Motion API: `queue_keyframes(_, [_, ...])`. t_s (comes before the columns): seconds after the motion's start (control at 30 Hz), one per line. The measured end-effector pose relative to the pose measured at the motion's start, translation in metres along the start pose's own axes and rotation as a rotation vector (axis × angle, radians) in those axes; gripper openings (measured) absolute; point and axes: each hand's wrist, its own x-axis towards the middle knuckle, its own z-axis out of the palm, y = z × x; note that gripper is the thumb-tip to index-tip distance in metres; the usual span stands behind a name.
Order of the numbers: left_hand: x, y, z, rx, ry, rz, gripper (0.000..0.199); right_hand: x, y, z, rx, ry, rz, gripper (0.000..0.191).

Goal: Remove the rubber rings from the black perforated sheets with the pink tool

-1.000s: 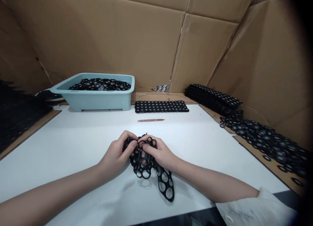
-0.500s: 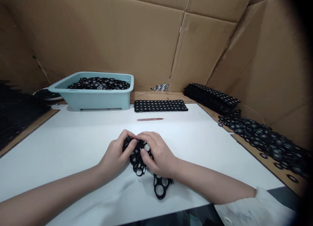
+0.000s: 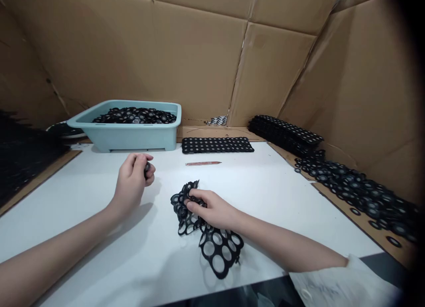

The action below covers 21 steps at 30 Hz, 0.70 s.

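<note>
Our right hand (image 3: 212,207), half curled, pinches a crumpled black sheet full of holes (image 3: 218,250) over the near part of the white table (image 3: 96,183). Behind, we see a light-blue tub (image 3: 139,137) heaped with ring-like black pieces (image 3: 133,115). Our left hand (image 3: 131,176), near this tub, is almost closed around something small and black (image 3: 146,169) (its shape we cannot tell).

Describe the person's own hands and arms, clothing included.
The left hand and right hand are ungloved. The left forearm is bare to the picture's edge; the right arm has a whitish cloth sleeve with a pale round button and faint bluish markings.
</note>
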Motion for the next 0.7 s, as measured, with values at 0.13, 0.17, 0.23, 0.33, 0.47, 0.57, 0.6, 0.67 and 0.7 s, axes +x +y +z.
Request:
queue_keyframes(0.13, [-0.011, -0.001, 0.003, 0.186, -0.209, -0.034, 0.018, 0.000, -0.002, 0.003, 0.195, -0.017, -0.029, 0.014])
queue_keyframes(0.17, [-0.016, -0.002, 0.005, 0.229, -0.271, -0.033, 0.019, 0.000, -0.003, 0.004, 0.228, -0.009, -0.048, 0.014])
queue_keyframes(0.23, [-0.023, -0.003, 0.009, 0.315, -0.343, -0.004, 0.020, 0.000, -0.003, 0.006, 0.272, 0.000, -0.060, 0.012])
queue_keyframes(0.33, [-0.029, -0.001, 0.013, 0.447, -0.391, 0.013, 0.020, -0.001, -0.003, 0.009, 0.333, -0.056, -0.012, 0.011])
queue_keyframes(0.47, [-0.038, 0.004, 0.018, 0.563, -0.494, 0.012, 0.020, -0.003, -0.003, 0.012, 0.355, -0.085, 0.029, 0.015])
queue_keyframes(0.57, [-0.045, 0.004, 0.020, 0.640, -0.524, 0.115, 0.021, -0.004, -0.001, 0.014, 0.319, -0.055, 0.037, 0.023])
queue_keyframes(0.6, [-0.046, 0.003, 0.019, 0.675, -0.521, 0.155, 0.021, -0.004, -0.001, 0.014, 0.306, -0.043, 0.029, 0.024])
queue_keyframes(0.67, [-0.048, 0.001, 0.018, 0.750, -0.544, 0.220, 0.019, -0.004, 0.000, 0.016, 0.268, -0.004, -0.014, 0.023])
queue_keyframes(0.7, [-0.049, -0.001, 0.017, 0.779, -0.570, 0.238, 0.023, -0.005, 0.000, 0.016, 0.242, 0.021, -0.042, 0.023])
